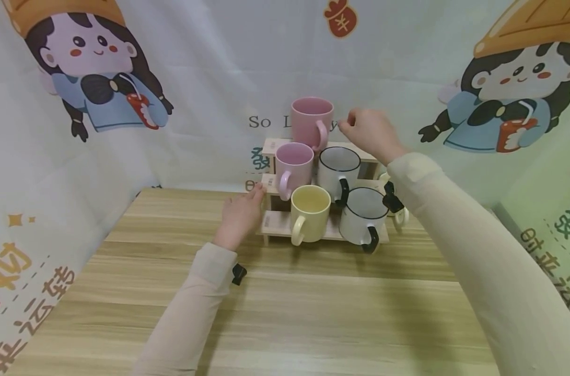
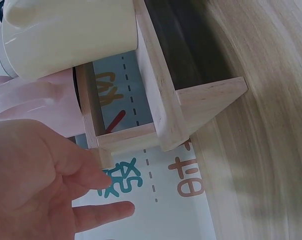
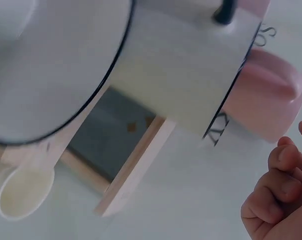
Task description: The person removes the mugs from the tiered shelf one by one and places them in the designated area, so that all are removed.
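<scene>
A three-tier wooden rack point(image 1: 275, 222) carries several mugs. On its top tier stands a pink mug point(image 1: 308, 122), handle toward the front right. The middle tier holds a lilac-pink mug point(image 1: 294, 164) and a black-rimmed white mug point(image 1: 334, 175). A yellow mug point(image 1: 310, 216) and another black-rimmed white mug point(image 1: 360, 224) occupy the bottom tier. My left hand point(image 1: 241, 214) touches the rack's left end at the middle tier, fingers extended. Just right of the pink mug, apart from it, my right hand point(image 1: 371, 133) is raised. In the right wrist view its fingers point(image 3: 283, 185) are curled around nothing.
Partly hidden by my right sleeve, a pale yellow object point(image 1: 401, 216) sits at the rack's right side. A printed cloth point(image 1: 209, 94) hangs close behind the rack. The wooden tabletop point(image 1: 289, 308) extends in front.
</scene>
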Tool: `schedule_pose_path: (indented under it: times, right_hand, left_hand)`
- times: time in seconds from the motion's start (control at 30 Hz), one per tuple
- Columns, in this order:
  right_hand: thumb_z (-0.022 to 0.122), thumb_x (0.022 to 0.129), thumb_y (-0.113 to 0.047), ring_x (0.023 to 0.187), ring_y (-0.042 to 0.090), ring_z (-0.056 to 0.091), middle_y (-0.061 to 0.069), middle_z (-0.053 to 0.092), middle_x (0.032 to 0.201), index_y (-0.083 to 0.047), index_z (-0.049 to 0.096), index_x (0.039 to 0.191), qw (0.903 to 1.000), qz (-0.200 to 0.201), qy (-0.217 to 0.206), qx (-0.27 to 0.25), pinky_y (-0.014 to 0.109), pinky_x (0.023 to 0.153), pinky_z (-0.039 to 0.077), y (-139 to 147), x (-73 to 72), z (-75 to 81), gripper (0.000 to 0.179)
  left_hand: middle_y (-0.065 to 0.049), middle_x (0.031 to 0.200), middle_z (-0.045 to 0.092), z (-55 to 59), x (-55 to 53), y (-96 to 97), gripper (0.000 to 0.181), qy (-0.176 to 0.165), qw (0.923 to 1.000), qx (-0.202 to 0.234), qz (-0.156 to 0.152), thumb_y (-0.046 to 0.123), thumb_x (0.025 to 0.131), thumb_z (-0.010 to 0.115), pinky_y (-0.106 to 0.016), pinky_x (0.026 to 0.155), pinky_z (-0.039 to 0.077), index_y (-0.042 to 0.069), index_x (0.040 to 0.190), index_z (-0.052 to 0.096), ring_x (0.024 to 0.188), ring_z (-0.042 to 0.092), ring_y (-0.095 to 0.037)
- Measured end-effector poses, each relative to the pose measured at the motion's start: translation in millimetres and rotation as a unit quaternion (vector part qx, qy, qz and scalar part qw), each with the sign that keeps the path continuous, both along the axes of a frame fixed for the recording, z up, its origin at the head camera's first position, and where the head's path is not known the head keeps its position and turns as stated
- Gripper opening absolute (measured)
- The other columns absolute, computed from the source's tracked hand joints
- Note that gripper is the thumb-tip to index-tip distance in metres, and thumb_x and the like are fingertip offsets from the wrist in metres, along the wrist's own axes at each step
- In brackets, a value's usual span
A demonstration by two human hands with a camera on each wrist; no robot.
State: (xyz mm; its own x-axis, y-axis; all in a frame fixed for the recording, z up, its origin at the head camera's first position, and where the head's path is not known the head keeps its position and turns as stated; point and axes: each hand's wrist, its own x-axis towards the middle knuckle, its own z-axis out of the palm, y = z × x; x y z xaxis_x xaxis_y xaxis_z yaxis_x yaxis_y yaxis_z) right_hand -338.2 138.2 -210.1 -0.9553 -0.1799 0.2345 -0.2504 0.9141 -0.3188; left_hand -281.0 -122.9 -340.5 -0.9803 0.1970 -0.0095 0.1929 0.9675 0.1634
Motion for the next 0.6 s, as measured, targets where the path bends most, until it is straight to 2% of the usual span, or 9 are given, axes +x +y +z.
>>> schedule_pose_path:
  times: [0.13,0.27,0.43,0.6]
  right_hand:
    - [0.046,0.097,-0.040,0.073,0.023,0.047,0.008,0.052,0.078,-0.004,0.055,0.089,0.9995,0.007,-0.003,-0.031,0.030,0.059,0.036,-14.1,-1.0,1.3,0.037]
    - [0.047,0.096,-0.042,0.069,0.021,0.046,0.005,0.051,0.074,-0.007,0.055,0.081,0.9993,0.017,0.001,-0.032,0.029,0.056,0.035,-25.8,-4.2,1.9,0.039]
    - [0.045,0.096,-0.037,0.064,0.019,0.045,0.002,0.053,0.066,-0.010,0.055,0.067,0.9998,0.020,-0.001,-0.010,0.027,0.054,0.032,-36.6,-11.4,-1.8,0.041]
    - [0.044,0.094,-0.030,0.066,0.019,0.050,0.003,0.058,0.068,-0.012,0.047,0.064,0.9996,0.011,0.001,0.024,0.027,0.055,0.036,-45.6,-18.9,-8.6,0.036]
  left_hand:
    - [-0.003,0.159,0.018,-0.2,-0.7,-1.4,0.049,-0.001,1.0000,0.004,-0.002,0.014,0.103,0.026,-0.064,0.112,0.021,0.012,0.151,0.025,0.138,0.035,-0.036]
    - [-0.002,0.159,0.016,0.2,-1.5,-1.4,0.049,-0.004,1.0000,0.001,0.000,0.014,0.103,0.026,-0.064,0.112,0.020,0.013,0.151,0.025,0.138,0.035,-0.036]
    - [-0.001,0.159,0.016,0.2,-1.8,-0.2,0.051,-0.008,1.0000,-0.006,0.000,0.009,0.101,0.029,-0.064,0.112,0.020,0.014,0.151,0.025,0.137,0.036,-0.037]
    - [0.000,0.159,0.017,-3.3,-2.1,0.2,0.050,-0.002,1.0000,-0.009,0.000,0.010,0.102,0.028,-0.064,0.112,0.021,0.013,0.151,0.025,0.136,0.038,-0.038]
